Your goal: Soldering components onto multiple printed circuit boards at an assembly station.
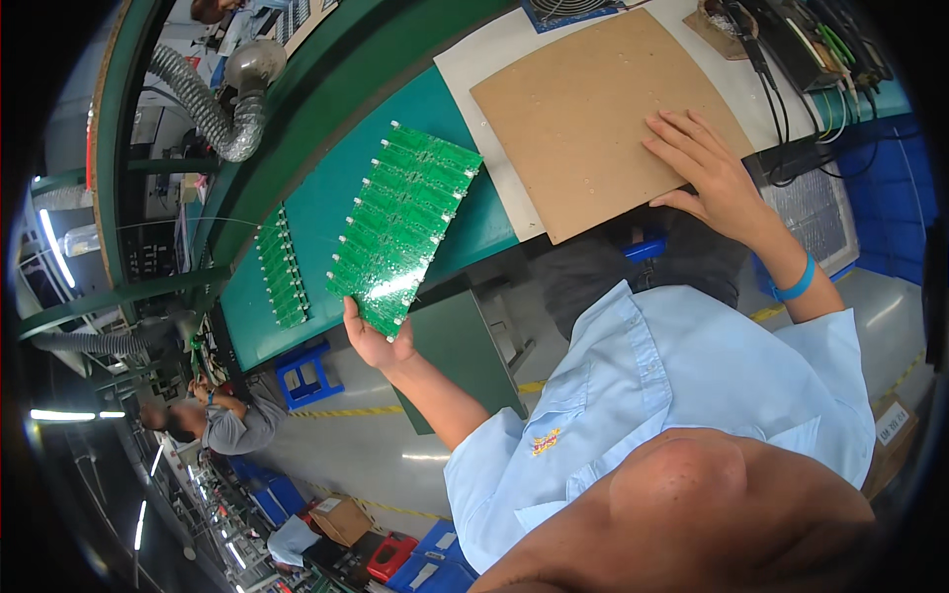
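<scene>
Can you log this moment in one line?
left hand: holds green rectangular circuit panel | right hand: touches flat brown board | nearby: second green circuit panel, green worktop

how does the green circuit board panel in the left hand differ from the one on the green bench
The held panel is gripped at its near end by the left hand, while the bench panel lies on the green bench. The held panel looks larger in the picture; the bench panel looks smaller and narrower. The held panel shows bright glare, the bench panel none as strong. Both are green with pale parts along their edges.
</scene>
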The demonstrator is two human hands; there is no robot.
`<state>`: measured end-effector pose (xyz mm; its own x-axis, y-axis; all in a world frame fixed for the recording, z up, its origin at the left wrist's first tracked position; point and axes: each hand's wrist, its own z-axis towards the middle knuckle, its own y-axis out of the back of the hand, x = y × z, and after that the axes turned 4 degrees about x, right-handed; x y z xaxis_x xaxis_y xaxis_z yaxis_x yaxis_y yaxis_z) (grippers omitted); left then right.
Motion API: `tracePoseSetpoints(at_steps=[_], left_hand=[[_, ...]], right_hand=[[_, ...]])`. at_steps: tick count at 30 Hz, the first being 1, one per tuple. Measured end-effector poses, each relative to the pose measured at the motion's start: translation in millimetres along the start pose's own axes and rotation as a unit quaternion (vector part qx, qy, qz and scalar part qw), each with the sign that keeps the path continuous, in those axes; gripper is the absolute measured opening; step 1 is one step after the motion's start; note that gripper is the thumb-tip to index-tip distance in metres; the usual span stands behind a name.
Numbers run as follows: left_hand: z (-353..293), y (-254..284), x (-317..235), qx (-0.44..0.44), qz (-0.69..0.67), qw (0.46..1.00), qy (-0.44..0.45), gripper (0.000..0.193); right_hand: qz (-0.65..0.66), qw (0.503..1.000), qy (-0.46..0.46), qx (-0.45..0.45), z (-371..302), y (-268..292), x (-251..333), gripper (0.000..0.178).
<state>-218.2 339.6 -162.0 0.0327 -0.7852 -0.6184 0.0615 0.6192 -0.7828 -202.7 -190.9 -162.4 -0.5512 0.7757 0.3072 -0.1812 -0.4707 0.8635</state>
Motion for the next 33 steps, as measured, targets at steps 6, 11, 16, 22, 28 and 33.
tracePoseSetpoints(at_steps=[6, 11, 16, 22, 28, 33], left_hand=[[8.4, -3.3, 9.3, 0.002, -0.012, 1.000, 0.016, 0.045], [28.2, -30.8, 49.4, 0.057, -0.019, 0.996, 0.063, 0.046], [47.9, -68.2, 103.6, 0.036, -0.054, 0.989, 0.136, 0.045], [75.3, -86.0, 144.9, 0.059, -0.091, 0.975, 0.196, 0.047], [84.7, -102.2, 155.5, 0.035, -0.008, 0.980, 0.196, 0.049], [86.7, -105.9, 157.1, 0.027, -0.014, 0.979, 0.200, 0.049]], right_hand=[[0.084, 0.993, -0.002, -0.080, -2.8, 16.4, -13.5, 0.057], [0.115, 0.955, -0.183, -0.204, -21.1, 24.6, -32.8, 0.043], [0.217, 0.901, -0.204, -0.315, -17.7, 18.0, -32.7, 0.035], [0.195, 0.920, -0.151, -0.303, -20.6, 2.5, -36.1, 0.035], [0.193, 0.932, -0.105, -0.289, -12.8, -3.5, -30.9, 0.037], [0.202, 0.937, -0.098, -0.269, -9.2, -6.0, -27.1, 0.037]])
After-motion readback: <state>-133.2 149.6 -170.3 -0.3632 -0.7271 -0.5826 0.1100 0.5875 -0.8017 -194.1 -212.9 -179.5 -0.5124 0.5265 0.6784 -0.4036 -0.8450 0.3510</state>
